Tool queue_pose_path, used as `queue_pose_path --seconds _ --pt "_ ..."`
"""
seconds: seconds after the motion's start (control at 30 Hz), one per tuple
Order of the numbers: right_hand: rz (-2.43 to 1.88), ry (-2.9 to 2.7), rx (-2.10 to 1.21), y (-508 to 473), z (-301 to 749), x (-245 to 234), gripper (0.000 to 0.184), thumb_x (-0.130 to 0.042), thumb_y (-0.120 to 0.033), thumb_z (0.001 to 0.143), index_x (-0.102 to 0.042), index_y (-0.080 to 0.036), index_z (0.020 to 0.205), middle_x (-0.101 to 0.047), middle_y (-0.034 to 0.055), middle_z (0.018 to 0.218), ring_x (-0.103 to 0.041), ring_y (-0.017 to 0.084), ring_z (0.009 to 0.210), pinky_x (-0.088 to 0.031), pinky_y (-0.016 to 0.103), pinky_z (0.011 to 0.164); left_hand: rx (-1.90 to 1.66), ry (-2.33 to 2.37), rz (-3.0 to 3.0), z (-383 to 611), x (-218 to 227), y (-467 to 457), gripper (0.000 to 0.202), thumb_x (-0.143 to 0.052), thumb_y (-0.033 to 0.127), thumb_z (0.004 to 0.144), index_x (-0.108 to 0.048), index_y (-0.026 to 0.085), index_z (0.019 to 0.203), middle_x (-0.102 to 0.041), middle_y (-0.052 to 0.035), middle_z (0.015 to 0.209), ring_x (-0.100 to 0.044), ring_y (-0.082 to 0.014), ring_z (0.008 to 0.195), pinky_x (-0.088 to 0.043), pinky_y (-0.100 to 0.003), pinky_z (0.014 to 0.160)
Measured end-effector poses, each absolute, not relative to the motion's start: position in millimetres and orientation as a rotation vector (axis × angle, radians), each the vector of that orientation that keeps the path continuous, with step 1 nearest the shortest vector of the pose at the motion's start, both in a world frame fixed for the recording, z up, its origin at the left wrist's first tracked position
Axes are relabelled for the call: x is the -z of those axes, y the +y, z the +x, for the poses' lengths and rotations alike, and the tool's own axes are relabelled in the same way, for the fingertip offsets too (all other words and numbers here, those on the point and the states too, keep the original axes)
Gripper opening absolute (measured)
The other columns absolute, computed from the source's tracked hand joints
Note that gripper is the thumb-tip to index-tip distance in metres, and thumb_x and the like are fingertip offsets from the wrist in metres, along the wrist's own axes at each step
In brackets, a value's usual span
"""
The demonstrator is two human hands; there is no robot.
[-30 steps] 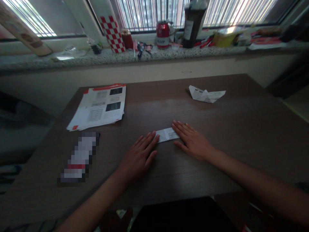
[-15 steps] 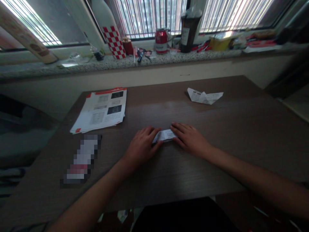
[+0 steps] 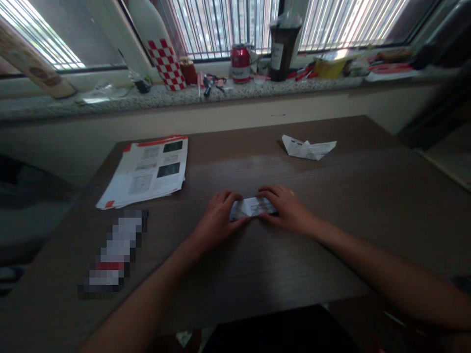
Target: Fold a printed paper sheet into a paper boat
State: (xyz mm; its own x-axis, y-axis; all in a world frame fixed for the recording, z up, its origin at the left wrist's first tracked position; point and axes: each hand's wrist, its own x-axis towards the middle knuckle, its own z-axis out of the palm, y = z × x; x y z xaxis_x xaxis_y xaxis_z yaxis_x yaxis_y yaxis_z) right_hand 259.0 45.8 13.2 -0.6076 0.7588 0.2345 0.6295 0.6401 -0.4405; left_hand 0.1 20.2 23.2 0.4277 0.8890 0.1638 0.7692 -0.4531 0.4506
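Observation:
A small folded paper (image 3: 253,207) with printed text lies at the middle of the brown table (image 3: 235,171), a crease running across it. My left hand (image 3: 218,215) grips its left end, thumb along the near edge and fingers over the far edge. At the right end, my right hand (image 3: 285,208) holds it the same way, fingers curved above and thumb below. Farther back to the right sits a folded paper boat (image 3: 309,148), touched by neither hand.
A stack of printed sheets (image 3: 147,171) lies at the table's back left, with a blurred-out phone-like object (image 3: 116,250) nearer me. On the granite windowsill (image 3: 176,100) stand a checkered bottle (image 3: 165,63), a red can (image 3: 240,63) and a dark drink cup (image 3: 283,51).
My right hand's fingers have curled more around the paper's right end, and more of the paper shows between the hands. The whole view has shifted slightly.

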Motion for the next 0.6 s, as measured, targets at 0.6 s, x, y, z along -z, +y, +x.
queue_pose_path --seconds 0.6 --pt "-0.908 -2.209 -0.581 44 260 -18 0.008 -0.06 -0.03 0.101 -0.066 -0.025 0.105 -0.073 0.0051 0.102 -0.068 0.023 0.096 -0.053 0.039 0.087 -0.833 1.241 2.29 7 -37 4 0.011 -0.061 0.015 0.097 -0.059 0.022 0.104 -0.064 -0.0047 0.105 -0.064 -0.0213 0.097 -0.053 -0.036 0.084"
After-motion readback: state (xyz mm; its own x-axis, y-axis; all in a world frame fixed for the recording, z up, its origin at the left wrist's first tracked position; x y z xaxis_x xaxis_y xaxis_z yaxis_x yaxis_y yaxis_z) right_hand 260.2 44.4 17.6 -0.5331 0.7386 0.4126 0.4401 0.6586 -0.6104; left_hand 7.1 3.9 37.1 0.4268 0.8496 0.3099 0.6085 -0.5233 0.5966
